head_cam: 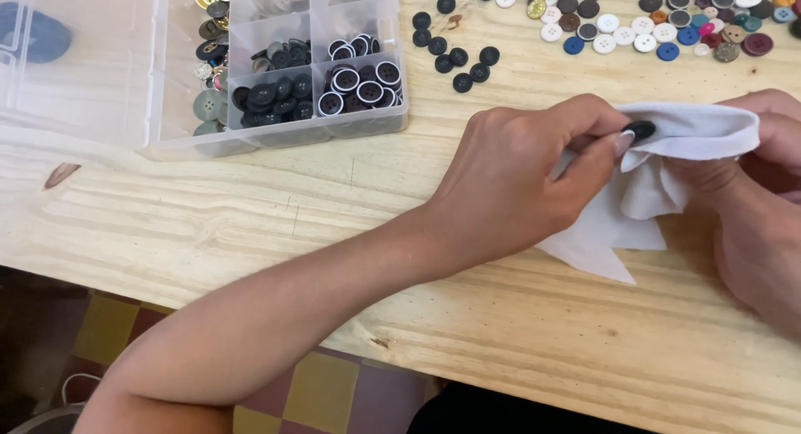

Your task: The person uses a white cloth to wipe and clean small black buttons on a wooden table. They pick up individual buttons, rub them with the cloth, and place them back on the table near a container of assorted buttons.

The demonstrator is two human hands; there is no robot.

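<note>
- Your left hand (517, 179) pinches a small black button (641, 131) by its rim: hard, light, likely slippery, so keep the edge grip.
- Your right hand (763, 200) is closed on the soft white cloth (667, 163) under it, above the desk (501, 317).
- Beyond: loose black buttons (455, 42), clear compartment box (317, 67).

A cloth (667, 167) is held between both hands at the table's (250, 217) right; an organizer (317, 67) lies far left, loose buttons (651, 17) behind.
</note>
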